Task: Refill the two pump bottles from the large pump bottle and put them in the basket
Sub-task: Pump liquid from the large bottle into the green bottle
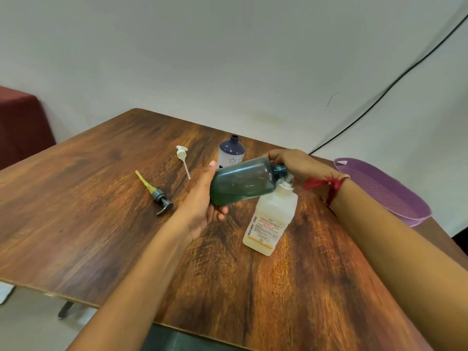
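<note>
My left hand holds the base of a teal translucent bottle, tipped on its side with its open neck to the right. My right hand grips that bottle near the neck, just above the white mouth of the clear labelled bottle standing on the table. Behind them a dark blue bottle stands upright with no pump on it. Two removed pumps lie to the left: a white one and a grey one with a yellowish tube.
A purple plastic basket sits at the table's right edge. The wooden table stands against a white wall, down which a black cable runs. A dark red piece of furniture stands at far left.
</note>
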`<action>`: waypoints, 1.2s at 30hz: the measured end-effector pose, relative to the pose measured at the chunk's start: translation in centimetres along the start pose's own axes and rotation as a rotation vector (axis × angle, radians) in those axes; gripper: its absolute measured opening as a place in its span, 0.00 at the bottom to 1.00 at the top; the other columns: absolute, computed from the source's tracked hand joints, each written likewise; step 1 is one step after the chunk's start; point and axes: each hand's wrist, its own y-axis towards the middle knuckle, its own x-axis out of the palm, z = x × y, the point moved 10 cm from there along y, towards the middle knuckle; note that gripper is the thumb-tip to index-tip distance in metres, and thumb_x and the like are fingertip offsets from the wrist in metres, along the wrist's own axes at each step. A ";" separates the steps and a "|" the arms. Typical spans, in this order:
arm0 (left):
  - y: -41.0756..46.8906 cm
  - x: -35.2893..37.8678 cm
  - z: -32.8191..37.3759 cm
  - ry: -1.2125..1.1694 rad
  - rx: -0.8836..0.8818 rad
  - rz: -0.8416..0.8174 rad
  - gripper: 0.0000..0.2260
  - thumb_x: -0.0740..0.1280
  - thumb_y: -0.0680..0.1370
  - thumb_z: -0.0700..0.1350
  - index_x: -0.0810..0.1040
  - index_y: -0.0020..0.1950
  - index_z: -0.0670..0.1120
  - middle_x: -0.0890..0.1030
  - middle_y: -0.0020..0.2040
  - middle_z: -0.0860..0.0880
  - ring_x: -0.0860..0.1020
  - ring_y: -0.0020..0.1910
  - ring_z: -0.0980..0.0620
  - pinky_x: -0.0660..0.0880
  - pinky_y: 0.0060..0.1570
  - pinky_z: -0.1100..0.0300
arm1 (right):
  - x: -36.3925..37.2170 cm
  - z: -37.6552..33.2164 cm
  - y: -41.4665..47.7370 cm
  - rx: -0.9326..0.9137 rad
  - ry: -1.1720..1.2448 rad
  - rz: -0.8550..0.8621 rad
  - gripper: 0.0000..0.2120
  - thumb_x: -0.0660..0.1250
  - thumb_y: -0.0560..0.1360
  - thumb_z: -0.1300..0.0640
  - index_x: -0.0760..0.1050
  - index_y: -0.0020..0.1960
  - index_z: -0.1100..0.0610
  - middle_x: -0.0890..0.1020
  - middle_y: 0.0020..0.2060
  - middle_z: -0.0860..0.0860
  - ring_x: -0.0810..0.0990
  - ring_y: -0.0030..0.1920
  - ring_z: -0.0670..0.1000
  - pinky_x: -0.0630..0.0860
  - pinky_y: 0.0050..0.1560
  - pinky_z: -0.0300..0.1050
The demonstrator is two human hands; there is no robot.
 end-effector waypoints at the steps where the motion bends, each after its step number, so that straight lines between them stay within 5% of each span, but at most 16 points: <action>1: 0.0 -0.1 0.0 -0.002 0.005 0.007 0.22 0.56 0.76 0.66 0.77 0.52 0.50 0.81 0.33 0.50 0.73 0.24 0.58 0.70 0.21 0.66 | 0.1 0.2 -0.1 0.007 0.040 0.003 0.17 0.50 0.80 0.67 0.77 0.46 0.56 0.77 0.51 0.59 0.74 0.41 0.53 0.72 0.41 0.41; 9: 0.1 0.1 -0.2 -0.032 0.011 0.017 0.22 0.55 0.78 0.64 0.77 0.52 0.48 0.78 0.38 0.46 0.73 0.24 0.57 0.70 0.21 0.66 | 0.2 0.0 -0.2 0.001 0.028 0.012 0.17 0.51 0.82 0.63 0.76 0.44 0.54 0.77 0.43 0.52 0.73 0.35 0.46 0.70 0.27 0.31; 13: 0.2 -0.1 -0.1 -0.020 0.029 0.034 0.22 0.55 0.78 0.64 0.78 0.52 0.49 0.77 0.41 0.45 0.73 0.25 0.58 0.70 0.21 0.66 | 0.3 0.8 -0.2 0.036 0.111 0.011 0.17 0.50 0.81 0.64 0.78 0.49 0.57 0.78 0.50 0.59 0.75 0.42 0.53 0.72 0.39 0.40; 20: 0.1 -0.3 0.1 -0.025 0.030 0.037 0.21 0.56 0.78 0.64 0.77 0.52 0.49 0.78 0.37 0.47 0.73 0.24 0.57 0.70 0.21 0.66 | 0.0 -0.1 -0.4 0.027 -0.044 -0.004 0.18 0.50 0.78 0.72 0.75 0.46 0.55 0.76 0.40 0.53 0.73 0.21 0.42 0.64 0.18 0.32; 24: 0.2 -0.4 0.5 -0.019 0.047 0.055 0.20 0.56 0.78 0.64 0.77 0.51 0.50 0.79 0.35 0.48 0.73 0.24 0.57 0.71 0.21 0.65 | 0.2 0.2 -0.3 0.017 -0.027 0.001 0.20 0.51 0.75 0.75 0.75 0.47 0.55 0.76 0.46 0.54 0.74 0.36 0.49 0.68 0.23 0.32; 30: -0.2 -0.2 -0.3 -0.036 0.018 0.034 0.22 0.56 0.77 0.64 0.78 0.52 0.49 0.78 0.37 0.47 0.74 0.25 0.57 0.71 0.22 0.65 | -0.1 0.1 -0.5 0.013 0.055 0.070 0.17 0.53 0.79 0.68 0.76 0.44 0.54 0.78 0.44 0.54 0.73 0.35 0.49 0.70 0.25 0.31; 33: -0.3 -0.1 -0.1 -0.041 0.016 0.029 0.24 0.56 0.76 0.66 0.78 0.52 0.48 0.80 0.32 0.50 0.74 0.25 0.58 0.71 0.22 0.66 | -0.2 0.0 -0.4 -0.004 0.235 0.101 0.16 0.56 0.78 0.66 0.78 0.39 0.55 0.79 0.48 0.56 0.77 0.45 0.54 0.77 0.50 0.48; 36: -0.4 0.0 0.3 -0.055 0.029 0.039 0.22 0.56 0.77 0.66 0.78 0.52 0.49 0.80 0.33 0.50 0.73 0.25 0.58 0.71 0.21 0.66 | -0.5 0.1 -0.4 -0.055 0.396 0.136 0.13 0.60 0.78 0.55 0.76 0.37 0.55 0.80 0.40 0.53 0.77 0.41 0.51 0.74 0.48 0.51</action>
